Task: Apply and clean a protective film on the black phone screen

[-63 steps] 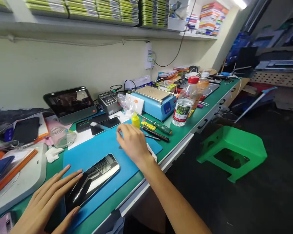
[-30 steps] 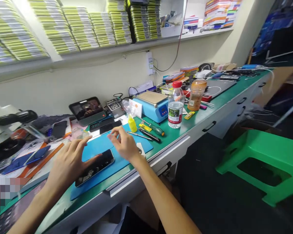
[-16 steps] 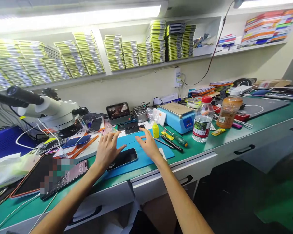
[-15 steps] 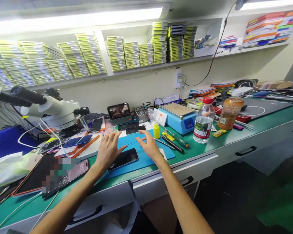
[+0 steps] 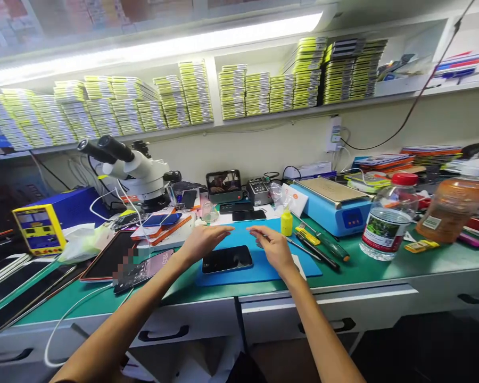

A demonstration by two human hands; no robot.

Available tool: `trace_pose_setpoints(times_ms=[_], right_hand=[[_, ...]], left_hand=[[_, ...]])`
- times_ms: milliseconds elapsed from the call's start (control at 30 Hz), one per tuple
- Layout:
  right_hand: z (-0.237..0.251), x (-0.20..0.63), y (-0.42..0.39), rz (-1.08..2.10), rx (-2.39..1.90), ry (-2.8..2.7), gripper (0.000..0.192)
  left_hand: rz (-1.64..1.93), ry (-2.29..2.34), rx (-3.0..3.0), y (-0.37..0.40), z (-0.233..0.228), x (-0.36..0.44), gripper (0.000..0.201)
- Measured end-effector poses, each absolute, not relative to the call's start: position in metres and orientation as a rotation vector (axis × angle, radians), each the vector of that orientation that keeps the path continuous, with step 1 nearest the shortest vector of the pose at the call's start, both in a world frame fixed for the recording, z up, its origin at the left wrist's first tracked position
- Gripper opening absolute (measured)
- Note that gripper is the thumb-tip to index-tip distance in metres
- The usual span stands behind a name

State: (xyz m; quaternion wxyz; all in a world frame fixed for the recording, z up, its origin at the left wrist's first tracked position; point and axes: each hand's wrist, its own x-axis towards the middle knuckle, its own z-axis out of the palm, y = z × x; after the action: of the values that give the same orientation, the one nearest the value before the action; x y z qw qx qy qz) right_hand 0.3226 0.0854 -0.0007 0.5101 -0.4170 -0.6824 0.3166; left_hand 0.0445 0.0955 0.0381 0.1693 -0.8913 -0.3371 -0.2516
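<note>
A black smartphone (image 5: 227, 259) is seen lying face up on a blue work mat (image 5: 259, 268) at the front of the green worktop (image 5: 383, 268). The left hand (image 5: 201, 242) is held just above the phone's left end, fingers loosely spread and empty. The right hand (image 5: 273, 247) is held over the mat just right of the phone, fingers slightly curled, nothing gripped. A yellow glue bottle (image 5: 286, 222), screwdrivers (image 5: 321, 247) and a water bottle (image 5: 388, 218) are seen to the right; a microscope (image 5: 138, 170) is placed at the left.
</note>
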Motion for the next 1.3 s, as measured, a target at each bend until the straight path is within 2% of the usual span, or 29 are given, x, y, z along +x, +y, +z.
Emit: trace_pose_setpoints(times_ms=[333,700,933,1100,1300], right_hand=[[0.017,0.324,0.07,0.792,-0.928,-1.69,0.039],[0.023,0.324,0.067,0.814,-0.934,-1.784,0.046],[0.024,0.324,0.061,0.821,-0.928,-1.835,0.065],[0.026,0.323,0.059,0.811,-0.989,-1.958,0.065],[0.032,0.333,0.072,0.853,-1.044,-2.152,0.066]], left_hand=[[-0.703,-0.8,-2.584,0.079,0.036,0.034,0.041],[-0.778,-0.961,-2.66,0.06,0.044,0.038,0.039],[-0.676,-1.207,-2.892,0.061,0.052,0.032,0.067],[-0.558,-1.305,-2.978,0.058,0.051,0.025,0.059],[-0.548,-1.478,-2.97,0.051,0.03,0.024,0.072]])
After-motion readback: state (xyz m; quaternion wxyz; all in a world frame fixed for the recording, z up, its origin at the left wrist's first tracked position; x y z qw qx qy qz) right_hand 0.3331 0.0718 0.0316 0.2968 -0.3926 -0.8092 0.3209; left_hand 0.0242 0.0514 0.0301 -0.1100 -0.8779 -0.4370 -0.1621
